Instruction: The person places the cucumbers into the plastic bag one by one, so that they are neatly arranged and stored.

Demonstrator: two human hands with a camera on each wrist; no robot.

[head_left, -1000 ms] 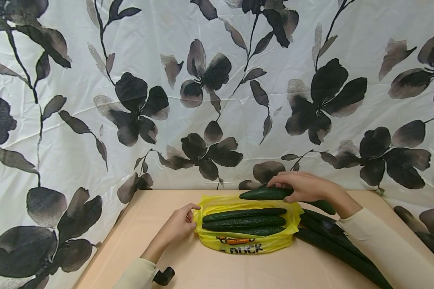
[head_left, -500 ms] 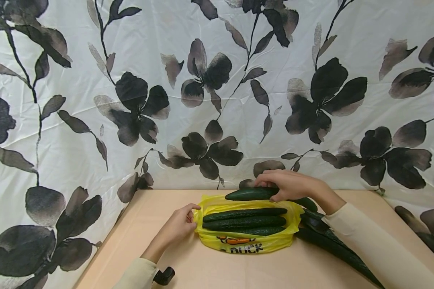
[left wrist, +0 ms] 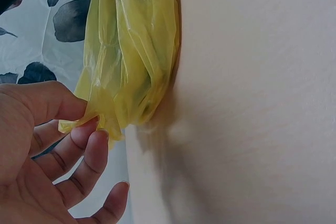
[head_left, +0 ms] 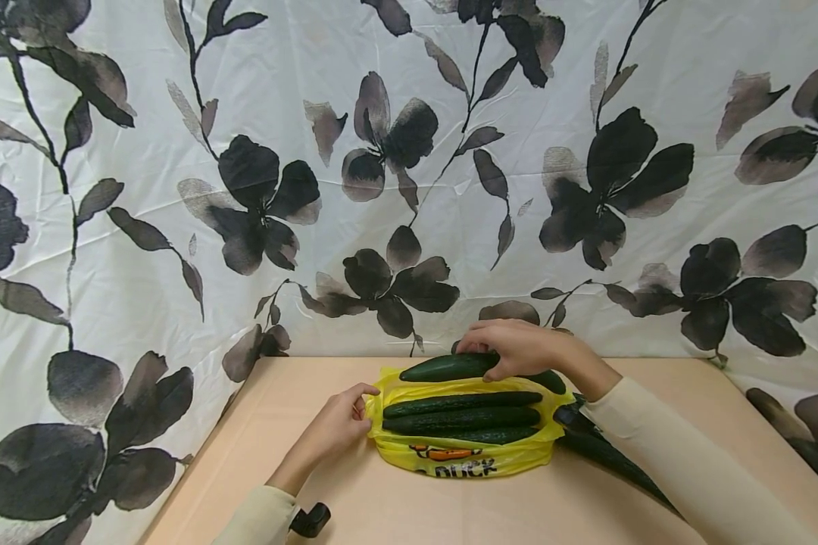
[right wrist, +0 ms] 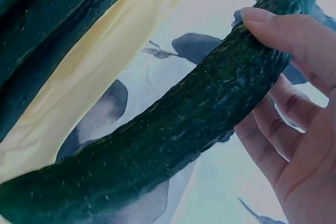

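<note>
A yellow plastic bag (head_left: 450, 459) lies on the table, its mouth spread wide around several dark green cucumbers (head_left: 460, 418). At its left edge my left hand (head_left: 335, 424) pinches the plastic between thumb and fingers; the left wrist view shows the gathered corner of the bag (left wrist: 126, 66) in that pinch. My right hand (head_left: 518, 350) holds another cucumber (head_left: 443, 368) above the bag's far rim. In the right wrist view, thumb and fingers curl round this slightly bent cucumber (right wrist: 173, 114) towards one end.
More long cucumbers (head_left: 610, 454) lie to the right of the bag, partly under the right sleeve (head_left: 682, 446). A floral sheet (head_left: 491, 189) hangs behind the table's back edge. A black strap piece (head_left: 310, 521) sits by the left cuff.
My right hand has carried its cucumber to the left, from the bag's far right corner along its far rim. The left hand and the bag stay where they were.
</note>
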